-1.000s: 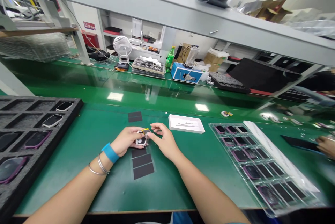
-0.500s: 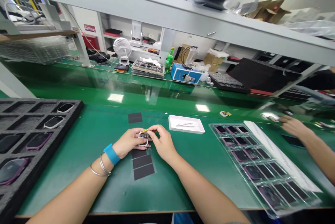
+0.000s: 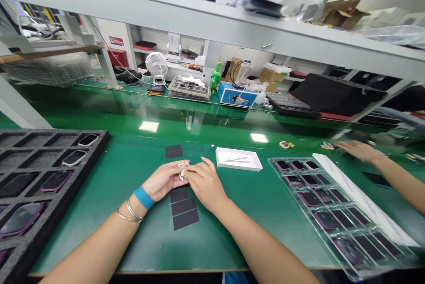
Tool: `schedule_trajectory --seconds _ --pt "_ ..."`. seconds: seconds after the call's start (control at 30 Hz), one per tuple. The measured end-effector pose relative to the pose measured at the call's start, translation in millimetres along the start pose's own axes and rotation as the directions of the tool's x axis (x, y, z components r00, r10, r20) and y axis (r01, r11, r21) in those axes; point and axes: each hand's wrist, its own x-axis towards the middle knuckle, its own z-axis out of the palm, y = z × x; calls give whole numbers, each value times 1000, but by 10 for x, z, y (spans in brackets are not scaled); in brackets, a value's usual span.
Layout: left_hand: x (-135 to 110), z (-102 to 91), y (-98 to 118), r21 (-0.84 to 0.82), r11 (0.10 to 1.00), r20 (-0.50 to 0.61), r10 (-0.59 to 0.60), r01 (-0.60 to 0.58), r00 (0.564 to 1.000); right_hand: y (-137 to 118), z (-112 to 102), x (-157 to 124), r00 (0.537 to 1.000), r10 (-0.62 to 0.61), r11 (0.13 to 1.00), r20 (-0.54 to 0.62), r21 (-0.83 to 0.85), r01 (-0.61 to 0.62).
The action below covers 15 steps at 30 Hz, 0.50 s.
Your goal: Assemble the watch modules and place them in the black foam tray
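My left hand (image 3: 167, 179) is closed around a small white-rimmed smartwatch case (image 3: 182, 173) above the green bench. A bit of yellow film or flex shows at its opening. My right hand (image 3: 205, 183) has its fingertips bent over the case's right side, pressing against it, and they hide part of it. Below the hands lie dark rectangular sheets (image 3: 184, 206) on a clear backing, and another pair of dark strips (image 3: 174, 151) lies just beyond. A white shallow box (image 3: 239, 159) with tweezers in it is to the right of my hands.
At left stands a black foam tray (image 3: 96, 151) with several watch pieces. A clear plastic tray (image 3: 300, 206) of purple-framed watches and dark sheets sits at right. Another white watch case (image 3: 284, 144) lies beyond it. A co-worker's hand (image 3: 358, 151) reaches in from the right.
The watch case has turned in my left hand. My right fingers have gone from pinching the yellow piece to lying over the case. The co-worker's hand has moved left.
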Motion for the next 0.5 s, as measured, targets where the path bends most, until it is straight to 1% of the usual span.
schedule_trajectory --seconds 0.03,0.1,0.13,0.17,0.2,0.23,0.27,0.3,0.33,0.4,0.5 --pt "2 -6 -3 22 1000 5 17 -17 1000 16 16 2 999 36 998 -15 47 -35" --pt "8 -20 -12 61 997 23 52 -53 998 66 53 5 985 164 970 -52 192 -151" --pt "12 -27 -20 78 994 42 73 -76 996 94 70 5 968 245 930 -55 295 -218" --pt "15 -31 -29 96 990 70 96 -103 993 121 84 3 947 320 866 -28 414 -280" --pt "15 -29 -41 115 985 111 117 -130 987 142 93 1 927 373 778 36 533 -333" --pt "15 -21 -54 131 979 155 137 -158 978 156 98 -2 912 390 674 129 635 -378" --pt "14 -5 -68 146 972 192 157 -186 969 163 98 -6 897 379 571 226 706 -419" --pt "16 18 -81 156 965 220 176 -213 959 165 96 -9 881 354 487 314 742 -460" --pt "22 46 -90 161 958 210 204 -239 956 165 92 -12 866 340 443 367 750 -491" --pt "39 103 -93 166 943 167 262 -289 951 167 90 -14 853 373 441 366 738 -510" --pt "-15 144 -46 196 919 103 326 -341 940 196 108 -20 855 407 476 322 724 -499"
